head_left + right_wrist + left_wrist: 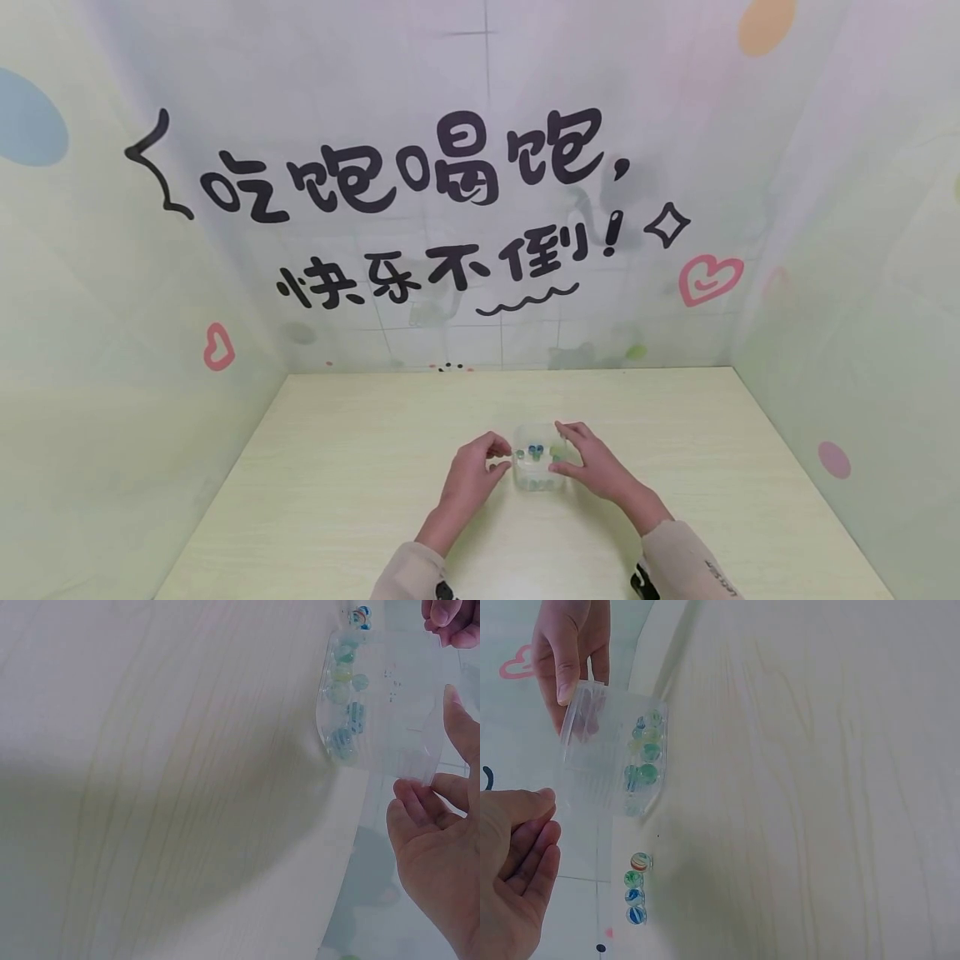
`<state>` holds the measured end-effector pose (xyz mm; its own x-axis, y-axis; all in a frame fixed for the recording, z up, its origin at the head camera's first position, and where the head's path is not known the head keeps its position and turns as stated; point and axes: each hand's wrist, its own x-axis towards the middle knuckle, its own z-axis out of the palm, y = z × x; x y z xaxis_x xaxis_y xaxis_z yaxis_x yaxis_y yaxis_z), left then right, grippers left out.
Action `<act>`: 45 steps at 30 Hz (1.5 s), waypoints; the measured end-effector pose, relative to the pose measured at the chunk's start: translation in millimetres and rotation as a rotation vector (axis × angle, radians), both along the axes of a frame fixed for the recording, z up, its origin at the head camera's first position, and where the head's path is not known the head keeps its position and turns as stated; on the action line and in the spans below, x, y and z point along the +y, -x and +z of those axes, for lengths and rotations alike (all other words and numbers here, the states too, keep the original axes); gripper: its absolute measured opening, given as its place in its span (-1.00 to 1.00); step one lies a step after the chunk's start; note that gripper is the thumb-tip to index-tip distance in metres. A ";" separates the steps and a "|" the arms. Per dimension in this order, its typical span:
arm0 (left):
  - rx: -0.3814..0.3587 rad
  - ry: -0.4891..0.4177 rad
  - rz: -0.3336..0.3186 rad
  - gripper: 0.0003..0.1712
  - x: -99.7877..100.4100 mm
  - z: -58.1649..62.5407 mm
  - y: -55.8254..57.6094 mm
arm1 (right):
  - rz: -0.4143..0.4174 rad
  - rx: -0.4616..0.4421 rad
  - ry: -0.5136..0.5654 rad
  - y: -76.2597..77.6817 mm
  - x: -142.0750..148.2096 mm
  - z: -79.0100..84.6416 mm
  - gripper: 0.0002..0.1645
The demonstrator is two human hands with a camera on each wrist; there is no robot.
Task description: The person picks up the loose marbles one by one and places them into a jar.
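A clear plastic box [536, 479] stands on the table with several glass marbles [651, 752] at its bottom. My right hand [596, 467] grips its right side, with the thumb at the near side and the fingers at the far corner; the right wrist view shows this hand [442, 840] at the rim. At the box's left side is my left hand [472, 475], its fingers loosely bent and the fingertips close to the wall. The left wrist view shows the left thumb [536, 801] at the rim; whether it touches is unclear. Several loose marbles [634, 896] lie in a row on the table, left of the box.
The pale wood-grain table [337, 500] is enclosed by a printed backdrop [480, 75] at the back and both sides. Black lettering [457, 158] and coloured shapes cover the backdrop. Beige sleeves [686, 558] cover both forearms.
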<state>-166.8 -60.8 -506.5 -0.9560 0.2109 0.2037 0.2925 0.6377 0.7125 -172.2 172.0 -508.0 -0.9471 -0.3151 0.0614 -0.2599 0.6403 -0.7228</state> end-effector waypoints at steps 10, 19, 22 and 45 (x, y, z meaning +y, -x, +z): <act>0.016 0.018 0.007 -0.82 -6.6 -6.7 1.4 | 0.012 0.000 -0.001 -0.8 0.8 0.3 -0.13; -0.007 0.051 0.038 -0.82 -12.7 -17.2 3.0 | 0.020 0.025 -0.014 -2.2 1.3 0.6 -0.13; -0.011 0.057 0.044 -0.82 -14.4 -20.3 3.8 | 0.017 0.025 -0.014 -2.1 1.1 0.7 -0.14; -0.043 0.107 0.044 -0.79 -19.6 -34.5 9.8 | 0.006 0.003 -0.003 -0.4 0.6 -0.2 -0.14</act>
<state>-176.6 -80.4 -541.0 -0.9723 0.1864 0.1410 0.2329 0.7224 0.6511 -171.8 172.6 -508.1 -0.9451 -0.3207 0.0631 -0.2656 0.6409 -0.7202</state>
